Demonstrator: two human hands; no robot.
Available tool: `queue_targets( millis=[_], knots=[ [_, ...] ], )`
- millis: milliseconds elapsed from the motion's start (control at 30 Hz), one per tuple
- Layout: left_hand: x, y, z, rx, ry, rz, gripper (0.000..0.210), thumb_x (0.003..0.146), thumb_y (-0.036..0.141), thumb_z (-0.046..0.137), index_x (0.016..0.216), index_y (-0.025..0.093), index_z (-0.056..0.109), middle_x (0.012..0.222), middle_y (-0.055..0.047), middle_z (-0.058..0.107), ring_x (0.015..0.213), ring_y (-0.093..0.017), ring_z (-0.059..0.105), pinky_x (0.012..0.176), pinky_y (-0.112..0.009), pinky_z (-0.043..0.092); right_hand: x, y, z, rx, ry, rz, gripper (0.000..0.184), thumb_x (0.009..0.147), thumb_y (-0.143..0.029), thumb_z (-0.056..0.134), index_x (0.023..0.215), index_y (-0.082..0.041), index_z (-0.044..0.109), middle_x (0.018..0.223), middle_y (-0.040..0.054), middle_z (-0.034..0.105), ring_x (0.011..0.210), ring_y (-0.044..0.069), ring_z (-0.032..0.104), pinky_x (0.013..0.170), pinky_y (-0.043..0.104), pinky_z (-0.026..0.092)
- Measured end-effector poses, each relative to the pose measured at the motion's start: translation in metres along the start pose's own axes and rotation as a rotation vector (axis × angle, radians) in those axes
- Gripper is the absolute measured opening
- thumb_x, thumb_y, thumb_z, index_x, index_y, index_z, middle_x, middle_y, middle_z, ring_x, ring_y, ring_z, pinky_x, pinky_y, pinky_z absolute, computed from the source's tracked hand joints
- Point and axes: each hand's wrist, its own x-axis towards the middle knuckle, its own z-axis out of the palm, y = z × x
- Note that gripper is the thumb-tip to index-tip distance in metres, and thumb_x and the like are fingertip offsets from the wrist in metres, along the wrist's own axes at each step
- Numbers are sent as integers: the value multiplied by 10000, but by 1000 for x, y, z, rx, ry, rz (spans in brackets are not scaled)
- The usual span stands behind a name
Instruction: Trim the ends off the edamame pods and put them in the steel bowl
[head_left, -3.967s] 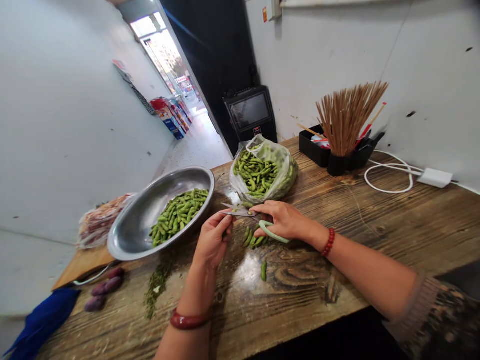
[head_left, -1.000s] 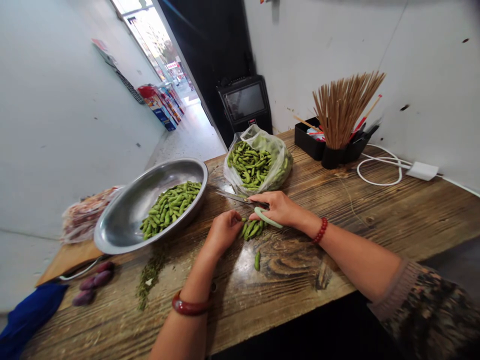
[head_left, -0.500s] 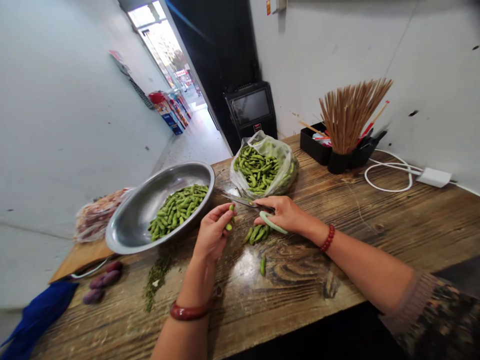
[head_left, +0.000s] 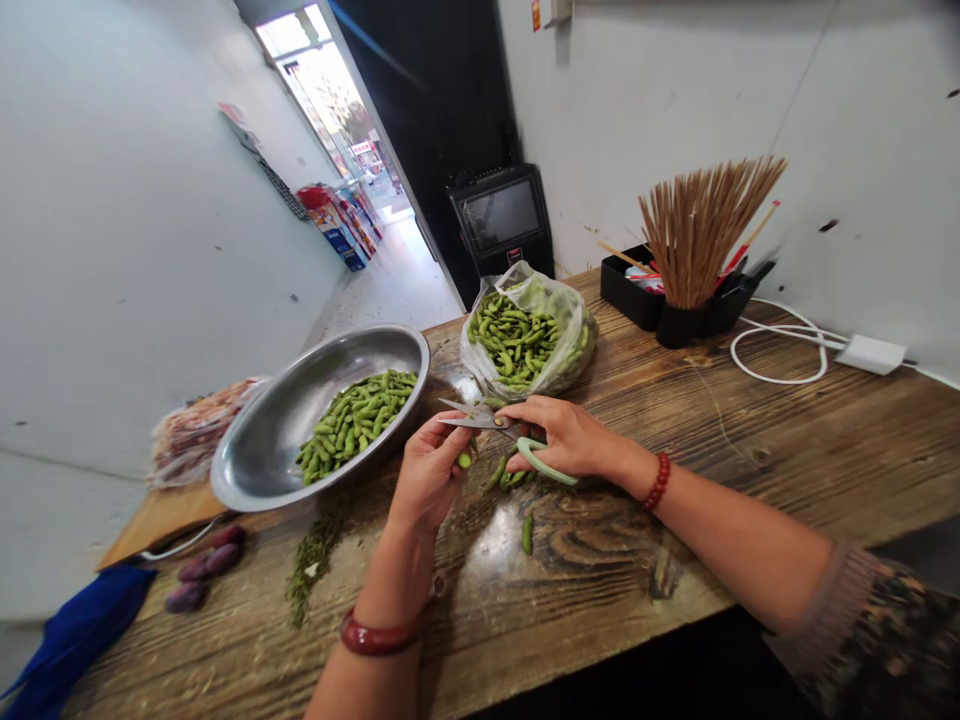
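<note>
My left hand [head_left: 427, 474] pinches a green edamame pod [head_left: 464, 460], its lower end showing below the fingertips. Pale-green-handled scissors [head_left: 499, 422] are in my right hand [head_left: 561, 436], their blades parted and reaching over the left fingertips at the pod's upper end. A small pile of pods [head_left: 510, 474] lies on the wooden table under the right hand, partly covered by it. One single pod [head_left: 527, 534] rests nearer the front edge. Behind the hands stands a clear plastic bag [head_left: 577, 350] full of pods. To the left, a metal basin [head_left: 262, 430] holds more pods.
Green trimmings [head_left: 309, 565] and several purple-red tubers or fruits [head_left: 196, 570] lie at the left. Beyond them are a blue cloth [head_left: 82, 635] and a bagged bundle [head_left: 196, 430] on a board. Skewers [head_left: 694, 235] in a black holder and a white cable [head_left: 780, 378] occupy the back right.
The scissors' blades have opened and swung over my left fingertips to the pod's upper end. My hands are slightly closer together; the basin and bag have stayed in place.
</note>
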Motion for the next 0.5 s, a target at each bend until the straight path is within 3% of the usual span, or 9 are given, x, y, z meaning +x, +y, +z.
queue_targets(
  millis=[500],
  knots=[
    [0,-1,-3,58,-6,21,233,672,268,790,831,146,670,696,-10,628,452,-31,435,383,-134,257,1,3,0,15,24,-42,609,694,-446,782,1223,-193,615,868,34,603,715,138,562,674,252,465]
  ],
)
